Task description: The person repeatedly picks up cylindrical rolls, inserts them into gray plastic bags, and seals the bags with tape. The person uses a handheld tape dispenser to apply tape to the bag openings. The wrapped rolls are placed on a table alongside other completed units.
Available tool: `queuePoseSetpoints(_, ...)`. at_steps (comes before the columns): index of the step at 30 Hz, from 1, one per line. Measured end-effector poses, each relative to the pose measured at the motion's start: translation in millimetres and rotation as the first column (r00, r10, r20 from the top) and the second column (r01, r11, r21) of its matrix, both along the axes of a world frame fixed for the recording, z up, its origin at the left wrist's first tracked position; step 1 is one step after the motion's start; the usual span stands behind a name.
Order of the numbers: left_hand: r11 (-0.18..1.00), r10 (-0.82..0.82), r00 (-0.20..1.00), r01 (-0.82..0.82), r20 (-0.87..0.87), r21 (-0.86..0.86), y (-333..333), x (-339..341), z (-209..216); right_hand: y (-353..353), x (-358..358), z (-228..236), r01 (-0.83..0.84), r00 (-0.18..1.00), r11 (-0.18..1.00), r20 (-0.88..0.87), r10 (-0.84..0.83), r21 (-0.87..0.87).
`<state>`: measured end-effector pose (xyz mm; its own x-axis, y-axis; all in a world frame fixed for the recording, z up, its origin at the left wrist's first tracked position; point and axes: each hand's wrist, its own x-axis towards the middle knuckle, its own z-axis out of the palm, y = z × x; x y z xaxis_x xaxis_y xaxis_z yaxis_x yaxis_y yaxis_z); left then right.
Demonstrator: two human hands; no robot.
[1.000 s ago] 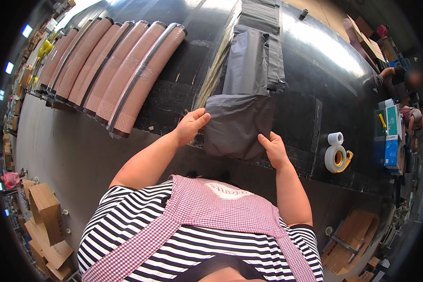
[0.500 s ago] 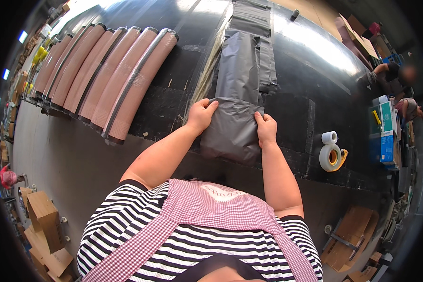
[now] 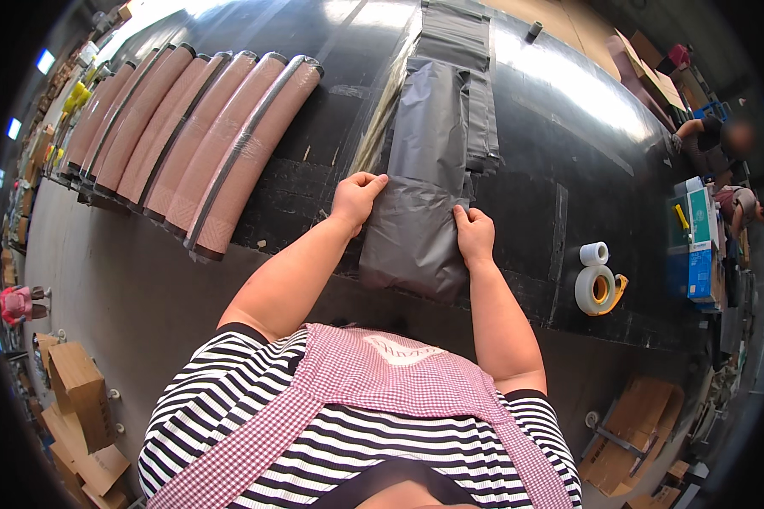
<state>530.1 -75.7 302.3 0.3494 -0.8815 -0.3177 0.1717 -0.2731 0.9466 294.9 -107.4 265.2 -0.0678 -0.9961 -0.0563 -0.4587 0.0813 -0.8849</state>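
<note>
A long dark grey plastic bag (image 3: 412, 237) lies lengthwise before me, its near end hanging over the table's front edge. My left hand (image 3: 356, 204) pinches its left edge between thumb and fingers. Slightly nearer to me, my right hand (image 3: 475, 236) grips the right edge in the same way. A crease crosses the bag between the two hands. More dark grey bags (image 3: 482, 123) lie flat beneath it and stretch toward the far side. Whether anything is inside the held bag, I cannot tell.
Several rolled pinkish-brown mats (image 3: 255, 161) in clear wrap line the black table (image 3: 530, 195) at left. Rightward are a white tape roll (image 3: 594, 254) and a bigger roll (image 3: 587, 290) with a yellow dispenser. Boxes (image 3: 701, 254) and a person (image 3: 713, 144) are farther right.
Both my hands have shifted slightly left with the bag's edges. The raised fold between them has flattened into a faint crease.
</note>
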Motion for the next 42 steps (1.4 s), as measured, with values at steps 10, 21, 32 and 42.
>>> queuePoseSetpoints(10,0.984,-0.177,0.755,0.121,0.632,0.131,-15.3,-8.1,-39.9,-3.9,22.8,23.4,-0.047,0.872,0.983,-0.473,0.126,0.176)
queuePoseSetpoints(21,0.971,-0.215,0.791,0.238,0.572,0.035,4.2,-10.8,-23.1,-1.9,43.3,50.6,-0.245,0.948,0.962,-0.176,0.264,0.121)
queuePoseSetpoints(32,0.812,-0.419,0.794,0.545,0.442,-0.21,31.2,11.7,38.1,-4.8,-51.3,32.4,-0.383,0.512,0.81,0.832,-0.215,0.445)
queuePoseSetpoints(42,0.684,-0.632,0.085,-0.408,0.771,0.605,102.3,185.1,63.8,2.4,-195.9,84.7,-0.048,0.973,0.997,0.229,0.032,0.066)
